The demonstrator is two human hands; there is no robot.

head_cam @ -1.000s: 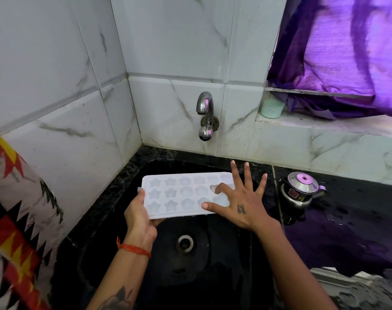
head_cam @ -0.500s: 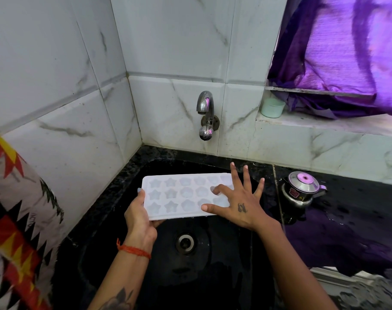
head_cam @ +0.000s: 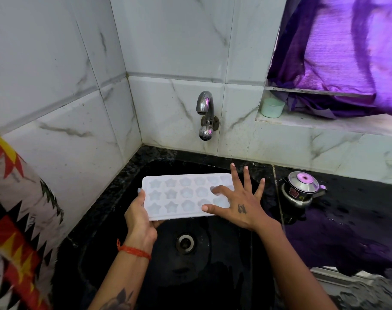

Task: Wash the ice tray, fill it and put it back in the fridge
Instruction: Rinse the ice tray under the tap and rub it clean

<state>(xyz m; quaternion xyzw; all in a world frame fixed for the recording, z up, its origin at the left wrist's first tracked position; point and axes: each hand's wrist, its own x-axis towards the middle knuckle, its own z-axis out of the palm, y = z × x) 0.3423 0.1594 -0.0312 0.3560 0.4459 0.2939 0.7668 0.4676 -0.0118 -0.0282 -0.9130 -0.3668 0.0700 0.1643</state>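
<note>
A white ice tray (head_cam: pixel 179 194) with star and round moulds is held level over the black sink (head_cam: pixel 213 276). My left hand (head_cam: pixel 139 218) grips its left end, thumb on the rim, fingers underneath. My right hand (head_cam: pixel 239 202) lies spread on the tray's right part, index finger bent into a mould, the other fingers straight. The steel tap (head_cam: pixel 205 115) on the back wall is above the tray; no water runs from it.
The sink drain (head_cam: pixel 185 242) lies below the tray. A small steel kettle (head_cam: pixel 300 189) stands on the wet black counter to the right. A pale green cup (head_cam: pixel 272 107) sits on the ledge under a purple curtain (head_cam: pixel 338 52). Patterned cloth (head_cam: pixel 15 231) hangs at left.
Almost nothing has moved. My right hand's fingers have shifted slightly on the tray's moulds while the left hand keeps its grip.
</note>
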